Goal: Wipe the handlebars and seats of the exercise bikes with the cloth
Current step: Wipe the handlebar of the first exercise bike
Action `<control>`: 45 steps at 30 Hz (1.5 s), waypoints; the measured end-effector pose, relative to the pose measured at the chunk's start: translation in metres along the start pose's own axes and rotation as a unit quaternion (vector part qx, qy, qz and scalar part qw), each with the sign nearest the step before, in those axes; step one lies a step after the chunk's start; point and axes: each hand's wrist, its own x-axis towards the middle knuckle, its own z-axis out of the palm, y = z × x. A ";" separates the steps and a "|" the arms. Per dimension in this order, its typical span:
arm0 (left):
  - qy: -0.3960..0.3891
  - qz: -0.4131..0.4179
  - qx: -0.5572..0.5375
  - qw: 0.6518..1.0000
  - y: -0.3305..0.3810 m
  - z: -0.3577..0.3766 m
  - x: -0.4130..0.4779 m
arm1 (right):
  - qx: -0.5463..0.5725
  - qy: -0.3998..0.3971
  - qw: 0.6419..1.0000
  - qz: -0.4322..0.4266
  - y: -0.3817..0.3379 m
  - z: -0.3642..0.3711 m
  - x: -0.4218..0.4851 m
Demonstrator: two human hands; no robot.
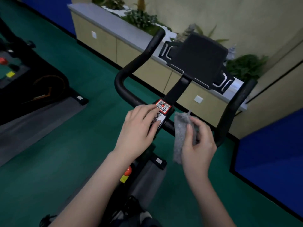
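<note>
Cloth (pixel 179 133) here is a grey, nubby rag, microfibre by its fuzzy pile, folded into a long strip that hangs limp below the right hand (pixel 199 145). The thumb and curled fingers of that hand pinch it near its upper end, just in front of the right half of the handlebars (pixel 120 82); whether it touches the bar cannot be told. It looks light and soft, likely to drape round a tube with no effort, so a fuller hold would suit wiping better: palm behind the fold and fingers wrapped with it around the bar, so that it does not bunch or slip out. The left hand (pixel 139 126) lies flat with straight fingers on the centre clamp, holding nothing, its fingertips just below a red-bordered QR sticker (pixel 163 106) and over a white label. The handlebars are stiff black tubing with a matt, slightly grainy coating (probably foam or rubber, which would drag on the pile instead of letting it slide), bent into a wide U with upturned horns. A dark flat tablet holder (pixel 200 56) stands on the stem between them. No seat is in view, so that part of the job is yet to come. A second bike (pixel 32 82) stands well apart on the green floor (pixel 65 145)
</note>
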 end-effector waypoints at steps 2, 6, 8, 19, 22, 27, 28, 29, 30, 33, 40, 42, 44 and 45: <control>-0.007 0.015 -0.011 1.000 -0.006 0.005 0.010 | -0.053 0.009 0.999 -0.009 -0.002 0.011 0.007; -0.007 0.032 -0.036 0.999 -0.016 0.010 0.018 | -0.103 -0.006 0.994 -0.024 -0.007 0.030 0.011; -0.007 0.038 -0.044 0.998 -0.020 0.012 0.018 | -0.122 -0.009 0.992 -0.033 -0.009 0.036 0.011; 0.012 0.058 -0.066 0.996 -0.023 0.015 0.020 | -0.225 0.004 0.974 -0.040 -0.003 0.018 0.008; 0.002 0.090 -0.085 0.992 -0.019 0.018 0.024 | -0.216 0.012 0.976 -0.017 -0.010 0.029 0.007; 0.009 0.096 -0.101 0.990 -0.020 0.023 0.025 | -0.219 -0.033 0.975 -0.016 -0.015 0.035 0.009; 0.016 0.097 -0.100 0.990 -0.020 0.025 0.024 | -0.224 -0.033 0.974 -0.014 -0.011 0.029 0.009; 0.022 0.099 -0.101 0.990 -0.020 0.026 0.024 | -0.230 -0.022 0.973 -0.015 -0.007 0.022 0.008; 0.028 0.098 -0.102 0.989 -0.020 0.027 0.024 | -0.233 -0.005 0.972 -0.020 -0.004 0.018 0.005; 0.033 0.097 -0.115 0.988 -0.021 0.030 0.024 | -0.209 0.040 0.976 -0.045 -0.006 0.029 -0.005; 0.013 0.105 -0.143 0.984 -0.026 0.028 0.026 | -0.179 0.046 0.980 -0.071 -0.009 0.050 -0.013; 0.012 0.107 -0.140 0.984 -0.025 0.027 0.024 | -0.208 0.066 0.974 -0.065 0.001 0.033 -0.016; 0.012 0.107 -0.125 0.986 -0.024 0.027 0.023 | -0.224 0.093 0.969 -0.047 0.008 0.019 -0.018; 0.011 0.105 -0.115 0.988 -0.023 0.027 0.022 | -0.225 0.099 0.968 -0.043 0.008 0.016 -0.017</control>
